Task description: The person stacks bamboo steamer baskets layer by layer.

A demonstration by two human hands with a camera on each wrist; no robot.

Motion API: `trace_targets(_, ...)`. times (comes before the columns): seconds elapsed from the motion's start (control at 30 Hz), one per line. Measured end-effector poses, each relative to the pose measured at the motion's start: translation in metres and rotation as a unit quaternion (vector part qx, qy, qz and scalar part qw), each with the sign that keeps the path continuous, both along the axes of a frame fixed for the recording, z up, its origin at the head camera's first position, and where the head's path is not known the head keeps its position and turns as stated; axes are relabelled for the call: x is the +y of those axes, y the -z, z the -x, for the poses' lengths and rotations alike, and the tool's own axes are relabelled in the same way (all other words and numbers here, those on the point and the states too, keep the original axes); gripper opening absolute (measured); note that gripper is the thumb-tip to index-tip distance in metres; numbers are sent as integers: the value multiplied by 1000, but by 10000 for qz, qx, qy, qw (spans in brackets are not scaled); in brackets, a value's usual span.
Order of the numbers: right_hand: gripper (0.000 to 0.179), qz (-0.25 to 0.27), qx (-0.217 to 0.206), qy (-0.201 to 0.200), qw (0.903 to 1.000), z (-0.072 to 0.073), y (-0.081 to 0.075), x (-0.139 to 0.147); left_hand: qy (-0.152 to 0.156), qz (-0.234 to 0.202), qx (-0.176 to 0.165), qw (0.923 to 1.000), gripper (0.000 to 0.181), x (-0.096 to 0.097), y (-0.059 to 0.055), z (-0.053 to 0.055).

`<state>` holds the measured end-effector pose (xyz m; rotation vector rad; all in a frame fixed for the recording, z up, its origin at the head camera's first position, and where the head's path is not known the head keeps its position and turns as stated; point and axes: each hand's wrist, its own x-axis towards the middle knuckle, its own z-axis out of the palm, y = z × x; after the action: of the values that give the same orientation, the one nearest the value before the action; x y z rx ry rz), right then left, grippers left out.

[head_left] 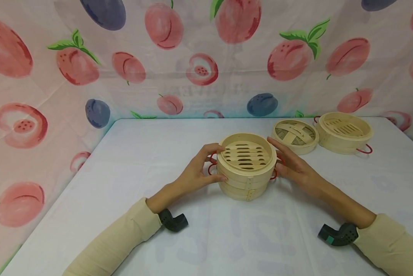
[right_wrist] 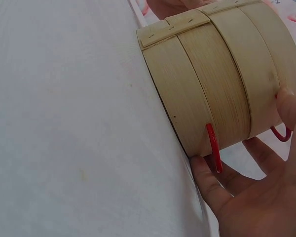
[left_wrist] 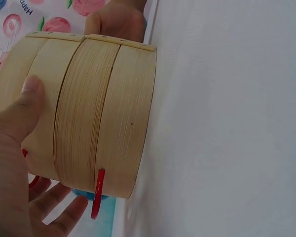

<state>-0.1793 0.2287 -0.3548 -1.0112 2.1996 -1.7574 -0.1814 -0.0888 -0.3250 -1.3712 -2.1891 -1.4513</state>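
Two round bamboo steamer baskets stand stacked on the table, the upper basket [head_left: 235, 173] on the lower basket [head_left: 237, 191]. Slats with slots show inside the upper one, and red loop handles [left_wrist: 98, 195] stick out from both sides. My left hand [head_left: 194, 174] grips the upper basket from the left, thumb on its front wall and index finger at the rim. From the right, my right hand [head_left: 296, 166] holds the stack, its thumb [right_wrist: 288, 106] against the upper wall and its other fingers beside the red handles. The far side of the stack is hidden.
Behind and to the right sits a woven bamboo lid [head_left: 296, 147]. Next to it is another steamer basket [head_left: 342, 143] with red handles. A white cloth covers the table [head_left: 151, 153], and a fruit-print curtain [head_left: 234, 69] hangs at the back and left.
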Motion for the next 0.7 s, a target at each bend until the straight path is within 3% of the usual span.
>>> trace_targets(0.7,60,57,-350,7,9994,1,1,0,-28,-238,332,9992,71,3,4,0)
